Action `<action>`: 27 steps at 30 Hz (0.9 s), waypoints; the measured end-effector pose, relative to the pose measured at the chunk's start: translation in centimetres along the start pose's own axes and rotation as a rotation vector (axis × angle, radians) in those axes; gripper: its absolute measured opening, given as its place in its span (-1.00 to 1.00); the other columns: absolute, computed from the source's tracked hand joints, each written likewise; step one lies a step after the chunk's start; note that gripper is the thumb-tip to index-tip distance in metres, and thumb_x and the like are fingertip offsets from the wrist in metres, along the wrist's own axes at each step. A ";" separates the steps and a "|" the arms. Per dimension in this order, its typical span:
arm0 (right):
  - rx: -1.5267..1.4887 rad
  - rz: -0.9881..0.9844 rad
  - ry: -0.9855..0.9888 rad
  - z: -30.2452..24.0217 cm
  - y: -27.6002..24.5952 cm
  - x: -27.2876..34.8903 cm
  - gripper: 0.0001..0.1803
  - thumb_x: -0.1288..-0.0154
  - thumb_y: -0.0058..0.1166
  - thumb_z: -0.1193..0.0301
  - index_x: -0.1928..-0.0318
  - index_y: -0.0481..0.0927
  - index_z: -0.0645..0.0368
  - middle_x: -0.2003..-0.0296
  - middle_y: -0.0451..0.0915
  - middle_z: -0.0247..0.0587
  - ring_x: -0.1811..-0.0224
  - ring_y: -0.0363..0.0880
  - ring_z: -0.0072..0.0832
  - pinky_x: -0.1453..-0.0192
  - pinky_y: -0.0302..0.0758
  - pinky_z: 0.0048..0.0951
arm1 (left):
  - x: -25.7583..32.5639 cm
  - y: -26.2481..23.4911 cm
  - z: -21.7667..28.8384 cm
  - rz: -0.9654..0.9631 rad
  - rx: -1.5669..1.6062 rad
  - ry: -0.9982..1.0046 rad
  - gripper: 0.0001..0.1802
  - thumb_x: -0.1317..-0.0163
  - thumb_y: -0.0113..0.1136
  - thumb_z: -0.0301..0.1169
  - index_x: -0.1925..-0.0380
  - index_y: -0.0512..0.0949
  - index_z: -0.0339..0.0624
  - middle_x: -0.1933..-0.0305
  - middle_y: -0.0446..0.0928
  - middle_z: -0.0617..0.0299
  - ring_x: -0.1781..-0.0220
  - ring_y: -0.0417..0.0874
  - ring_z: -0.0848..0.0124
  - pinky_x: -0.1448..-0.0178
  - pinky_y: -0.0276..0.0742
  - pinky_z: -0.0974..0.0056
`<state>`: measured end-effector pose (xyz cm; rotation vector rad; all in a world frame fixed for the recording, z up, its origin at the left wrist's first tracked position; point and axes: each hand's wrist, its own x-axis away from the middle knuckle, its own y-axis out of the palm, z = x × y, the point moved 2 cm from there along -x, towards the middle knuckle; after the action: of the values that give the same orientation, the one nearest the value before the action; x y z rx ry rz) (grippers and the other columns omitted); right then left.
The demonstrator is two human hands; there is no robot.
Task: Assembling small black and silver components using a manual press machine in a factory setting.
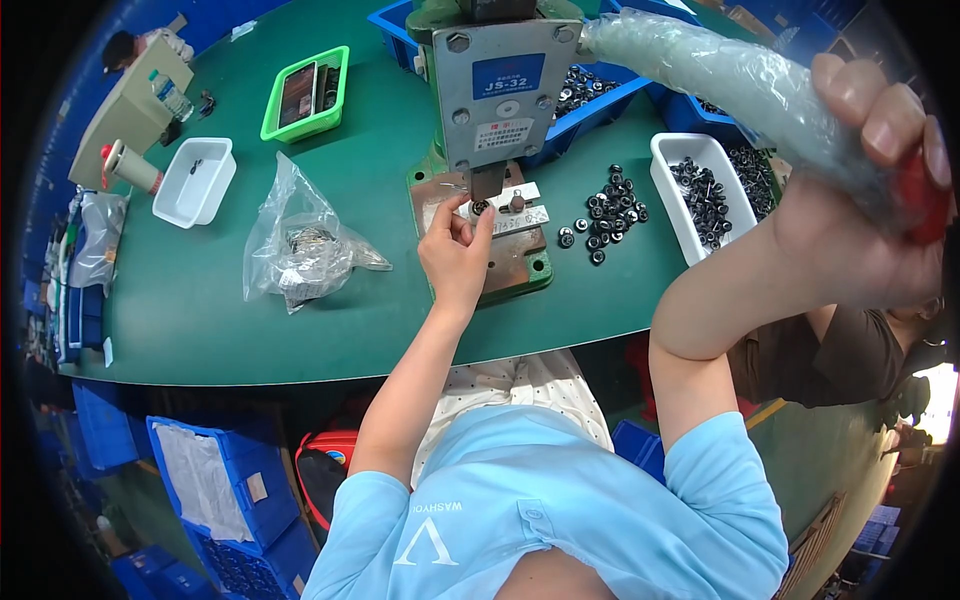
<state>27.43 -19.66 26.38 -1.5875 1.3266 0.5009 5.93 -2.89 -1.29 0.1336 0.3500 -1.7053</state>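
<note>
A hand press [508,90] with a grey front plate stands at the middle of the green table. Its lever [715,75], wrapped in clear plastic film, slants out to the right. My right hand [870,160] is closed around the lever's red-tipped end, raised at the upper right. Under the ram, my left hand [458,240] pinches a small round black part [480,207] at the metal fixture [520,217]. Fingers and ram partly hide that part. Just right of the press base lies a loose pile of small black round parts [612,210].
A white tray [690,225] of black parts and blue bins [610,108] stand right and behind. Leftward are a clear bag of metal pieces [315,255], a green tray [335,110], a white tray [190,205] and a bottle [170,95]. Another person [830,350] sits at the right.
</note>
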 end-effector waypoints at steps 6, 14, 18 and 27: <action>-0.049 0.075 0.007 0.3 3.8 -0.7 -0.74 -0.18 -0.27 0.18 0.28 0.49 -0.05 0.37 0.54 -0.23 0.22 0.50 -0.27 -0.02 0.21 -0.18 | 0.0 -0.1 1.0 0.015 -0.043 -0.040 -0.66 -0.03 0.30 -0.41 0.23 0.51 -0.39 0.67 0.25 0.42 0.59 0.23 0.65 0.47 0.20 0.51; -0.107 0.195 0.010 0.5 6.8 -0.3 -0.77 -0.14 -0.21 0.19 0.33 0.51 -0.08 0.41 0.55 -0.30 0.24 0.49 -0.35 -0.06 0.16 -0.20 | 0.2 0.0 0.5 0.029 -0.067 -0.035 -0.69 -0.04 0.28 -0.41 0.24 0.53 -0.36 0.68 0.27 0.42 0.60 0.24 0.65 0.48 0.20 0.50; -0.080 0.231 -0.021 0.8 7.6 0.4 -0.83 -0.14 -0.17 0.20 0.39 0.47 -0.08 0.43 0.54 -0.32 0.27 0.48 -0.39 -0.08 0.13 -0.22 | 0.2 -0.1 0.1 0.034 -0.109 -0.026 -0.70 -0.04 0.27 -0.38 0.24 0.54 -0.34 0.71 0.30 0.39 0.63 0.29 0.61 0.50 0.23 0.45; -0.037 0.303 -0.124 0.7 9.4 2.0 -0.84 -0.25 -0.16 0.27 0.41 0.43 -0.01 0.46 0.57 -0.24 0.34 0.56 -0.34 -0.13 0.22 -0.18 | 0.0 0.4 0.3 0.055 -0.130 0.038 -0.78 -0.07 0.26 -0.39 0.32 0.52 -0.28 0.68 0.25 0.42 0.61 0.22 0.62 0.52 0.17 0.47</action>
<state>19.69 -19.50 20.60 -1.3664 1.4764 0.8010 6.31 -3.00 -1.05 0.0795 0.4803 -1.6225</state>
